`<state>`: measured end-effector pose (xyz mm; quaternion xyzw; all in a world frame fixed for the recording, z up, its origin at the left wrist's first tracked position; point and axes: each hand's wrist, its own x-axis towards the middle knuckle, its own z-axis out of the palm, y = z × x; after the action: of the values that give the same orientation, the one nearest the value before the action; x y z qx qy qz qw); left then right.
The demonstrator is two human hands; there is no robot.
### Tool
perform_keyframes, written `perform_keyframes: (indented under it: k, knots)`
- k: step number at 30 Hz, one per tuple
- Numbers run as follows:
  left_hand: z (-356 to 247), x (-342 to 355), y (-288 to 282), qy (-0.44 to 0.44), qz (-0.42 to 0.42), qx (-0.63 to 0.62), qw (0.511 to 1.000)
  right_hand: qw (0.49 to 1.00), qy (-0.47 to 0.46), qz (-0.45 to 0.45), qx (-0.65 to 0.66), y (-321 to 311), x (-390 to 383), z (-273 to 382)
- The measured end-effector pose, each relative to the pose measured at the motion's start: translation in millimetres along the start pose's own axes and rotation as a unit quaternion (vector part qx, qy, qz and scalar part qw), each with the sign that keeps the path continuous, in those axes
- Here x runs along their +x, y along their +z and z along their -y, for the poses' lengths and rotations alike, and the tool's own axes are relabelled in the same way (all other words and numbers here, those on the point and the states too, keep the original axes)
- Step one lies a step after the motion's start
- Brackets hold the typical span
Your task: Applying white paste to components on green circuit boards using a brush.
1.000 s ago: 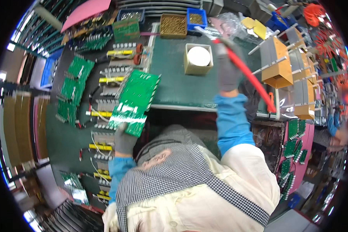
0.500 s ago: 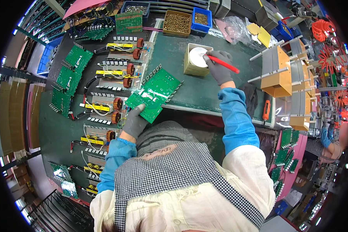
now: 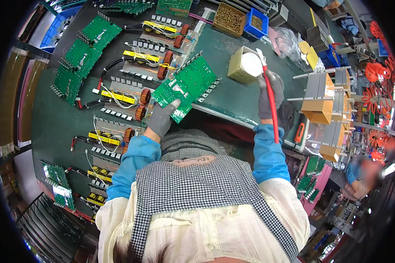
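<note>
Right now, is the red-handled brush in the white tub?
Out: the right hand holds the red-handled brush, pale tip showing beside the white tub.

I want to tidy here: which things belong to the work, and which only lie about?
Seemingly in use:
green circuit board in left hand
red-handled tool in right hand
box with white contents

Seemingly lying about:
orange tool
clear plastic
yellow pieces

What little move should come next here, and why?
Perhaps the right hand should bring the red-handled tool toward the green circuit board: the tool's pale tip points up beside the white round container, while the left hand holds the board.
</note>
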<state>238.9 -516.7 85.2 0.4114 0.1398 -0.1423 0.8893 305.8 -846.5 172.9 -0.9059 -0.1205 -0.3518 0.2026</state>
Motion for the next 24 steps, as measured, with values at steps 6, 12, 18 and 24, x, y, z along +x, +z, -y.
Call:
perform_keyframes:
  k: [6, 12, 18, 24]
  knots:
    - [13.3, 12.6, -13.9, 0.054, -0.03, 0.101, 0.993, 0.942, 0.239, -0.028, 0.235, -3.9, 0.3, 66.5]
    - [29.7, 13.7, -33.8, 0.085, -0.053, 0.187, 0.977, 0.941, 0.258, 0.034, 0.218, 21.4, 1.0, 66.3]
    - [29.8, 1.2, -38.3, 0.09, -0.078, 0.255, 0.96, 0.941, 0.257, 0.13, 0.178, 51.7, -6.3, 51.3]
    - [26.2, -6.1, -27.8, 0.094, -0.091, 0.27, 0.954, 0.95, 0.2, 0.19, 0.149, 67.3, -11.3, 30.4]
